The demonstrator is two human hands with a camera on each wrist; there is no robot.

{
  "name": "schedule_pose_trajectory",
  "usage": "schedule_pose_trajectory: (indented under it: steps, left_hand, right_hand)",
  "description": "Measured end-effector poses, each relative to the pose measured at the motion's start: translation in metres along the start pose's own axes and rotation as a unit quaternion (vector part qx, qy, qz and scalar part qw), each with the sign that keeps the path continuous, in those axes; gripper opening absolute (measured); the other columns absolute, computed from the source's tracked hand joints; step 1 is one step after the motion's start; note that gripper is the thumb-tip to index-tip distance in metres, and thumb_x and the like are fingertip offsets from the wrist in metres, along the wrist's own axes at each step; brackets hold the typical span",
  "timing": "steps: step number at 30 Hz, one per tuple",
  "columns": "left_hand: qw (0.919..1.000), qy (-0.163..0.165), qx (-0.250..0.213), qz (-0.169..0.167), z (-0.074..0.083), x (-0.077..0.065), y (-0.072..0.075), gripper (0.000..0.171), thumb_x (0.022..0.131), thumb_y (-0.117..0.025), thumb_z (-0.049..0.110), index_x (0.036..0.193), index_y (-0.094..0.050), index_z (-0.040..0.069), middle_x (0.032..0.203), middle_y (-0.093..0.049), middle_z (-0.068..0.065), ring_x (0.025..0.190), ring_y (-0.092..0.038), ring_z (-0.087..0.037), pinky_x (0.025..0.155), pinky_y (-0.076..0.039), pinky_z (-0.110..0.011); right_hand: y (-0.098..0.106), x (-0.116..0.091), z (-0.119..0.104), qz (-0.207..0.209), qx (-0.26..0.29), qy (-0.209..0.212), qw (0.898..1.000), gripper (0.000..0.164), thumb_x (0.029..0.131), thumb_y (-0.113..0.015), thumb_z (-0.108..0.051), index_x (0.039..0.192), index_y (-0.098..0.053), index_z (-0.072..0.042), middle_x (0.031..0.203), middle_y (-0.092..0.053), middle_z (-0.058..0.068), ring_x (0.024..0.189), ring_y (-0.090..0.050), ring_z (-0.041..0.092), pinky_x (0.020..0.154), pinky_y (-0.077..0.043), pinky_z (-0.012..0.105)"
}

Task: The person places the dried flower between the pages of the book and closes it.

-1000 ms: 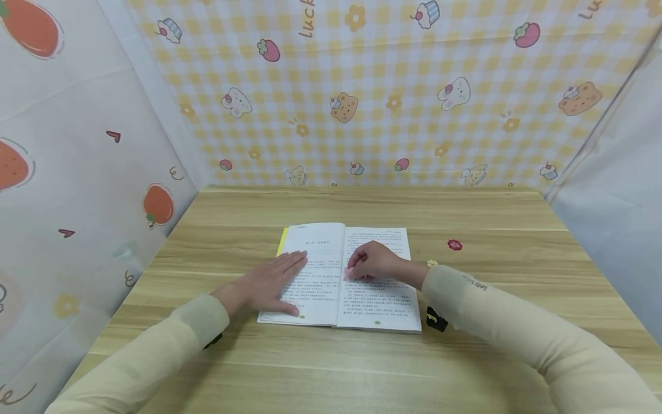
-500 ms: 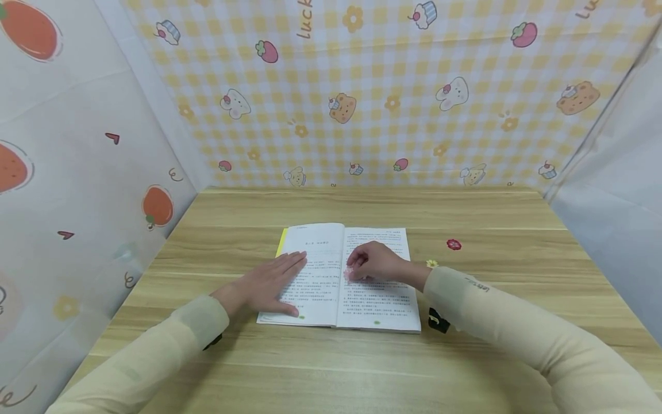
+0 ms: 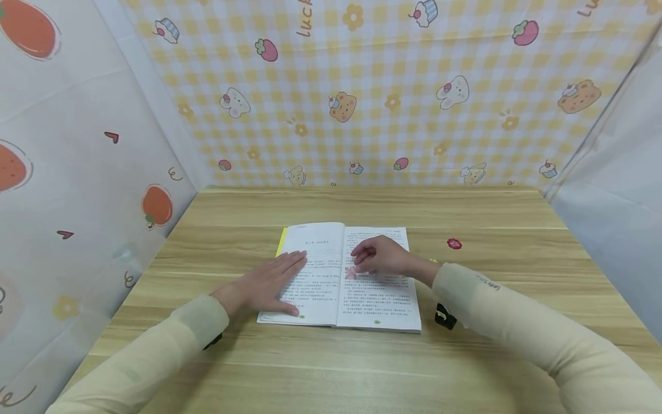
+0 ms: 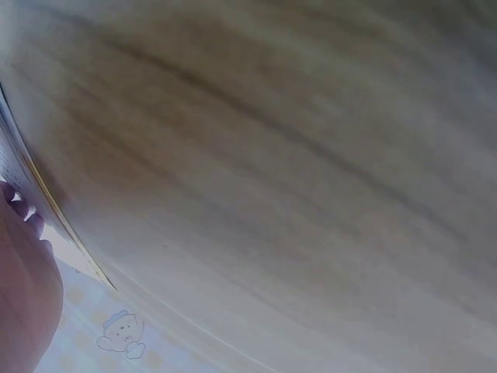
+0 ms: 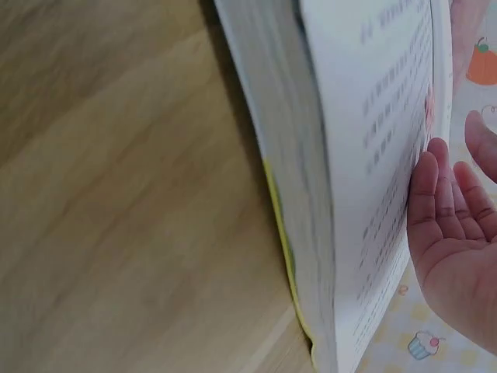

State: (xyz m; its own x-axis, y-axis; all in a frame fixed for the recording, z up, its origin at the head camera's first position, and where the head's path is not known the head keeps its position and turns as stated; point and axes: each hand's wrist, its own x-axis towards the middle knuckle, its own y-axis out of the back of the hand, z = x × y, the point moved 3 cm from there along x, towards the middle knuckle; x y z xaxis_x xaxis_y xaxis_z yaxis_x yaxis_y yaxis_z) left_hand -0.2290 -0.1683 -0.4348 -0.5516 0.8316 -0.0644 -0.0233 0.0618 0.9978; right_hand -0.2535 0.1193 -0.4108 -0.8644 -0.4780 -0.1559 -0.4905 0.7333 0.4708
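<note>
An open book (image 3: 380, 305) with printed pages and a yellow cover edge lies on the wooden table. Flat on its left page rests my left hand (image 3: 274, 282), fingers straight and thumb spread; the left wrist view catches only part of this hand (image 4: 27, 287). Near the fold, on the right page, lies a pink flower (image 3: 350, 272). My right hand (image 3: 385, 256) is just right of the flower and holds nothing. In the right wrist view, the thumb of this hand (image 5: 458, 233) stands apart from its loosely bent fingers.
Right of the book a dark red flower (image 3: 454, 244) lies on the table (image 3: 310, 368). A yellow flower (image 3: 433, 260) is mostly hidden behind the right wrist. Patterned cloth (image 3: 320, 132) hangs behind and beside the table.
My right hand has let go of the pink flower and drawn back slightly to the right. The flower now shows on the page. My left hand has stayed in place.
</note>
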Motion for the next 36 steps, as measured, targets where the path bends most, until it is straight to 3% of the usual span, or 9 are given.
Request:
schedule_pose_trajectory:
  steps: [13,22,27,36]
  left_hand:
    - [1.0000,0.003,-0.007,-0.004,0.000,-0.001,0.001,0.112,0.083,-0.042,0.079,0.153,-0.015,-0.003,0.161,-0.012,-0.015,0.147,-0.010,-0.026,0.118,-0.012,-0.037]
    - [0.9999,-0.002,-0.007,0.007,0.000,-0.001,0.001,0.112,0.083,-0.043,0.079,0.153,-0.017,-0.004,0.160,-0.013,-0.016,0.147,-0.012,-0.027,0.118,-0.014,-0.038]
    - [0.9995,-0.009,-0.014,0.027,0.000,-0.001,-0.001,0.111,0.083,-0.046,0.078,0.152,-0.020,-0.005,0.159,-0.016,-0.018,0.146,-0.015,-0.029,0.117,-0.018,-0.041]
    - [0.9997,0.001,-0.014,0.019,0.000,-0.002,-0.001,0.111,0.083,-0.045,0.079,0.152,-0.019,-0.004,0.160,-0.015,-0.016,0.146,-0.014,-0.028,0.117,-0.017,-0.040]
  right_hand:
    - [0.038,0.001,0.018,0.046,-0.007,0.002,0.999,0.035,0.085,-0.076,-0.009,0.116,-0.066,0.004,0.097,-0.067,0.008,0.081,-0.063,0.017,0.069,-0.055,0.029]
    - [0.071,0.000,0.036,0.086,0.004,-0.040,0.995,0.037,0.088,-0.073,-0.014,0.122,-0.063,0.000,0.097,-0.059,0.011,0.083,-0.054,0.022,0.067,-0.050,0.028]
    - [0.084,0.001,0.044,0.098,-0.016,-0.039,0.994,0.043,0.089,-0.073,-0.014,0.126,-0.060,0.002,0.093,-0.055,0.010,0.079,-0.049,0.022,0.068,-0.049,0.031]
    - [0.097,0.001,0.053,0.105,-0.068,-0.052,0.991,0.046,0.088,-0.073,-0.012,0.128,-0.058,0.003,0.088,-0.051,0.009,0.077,-0.043,0.021,0.064,-0.038,0.027]
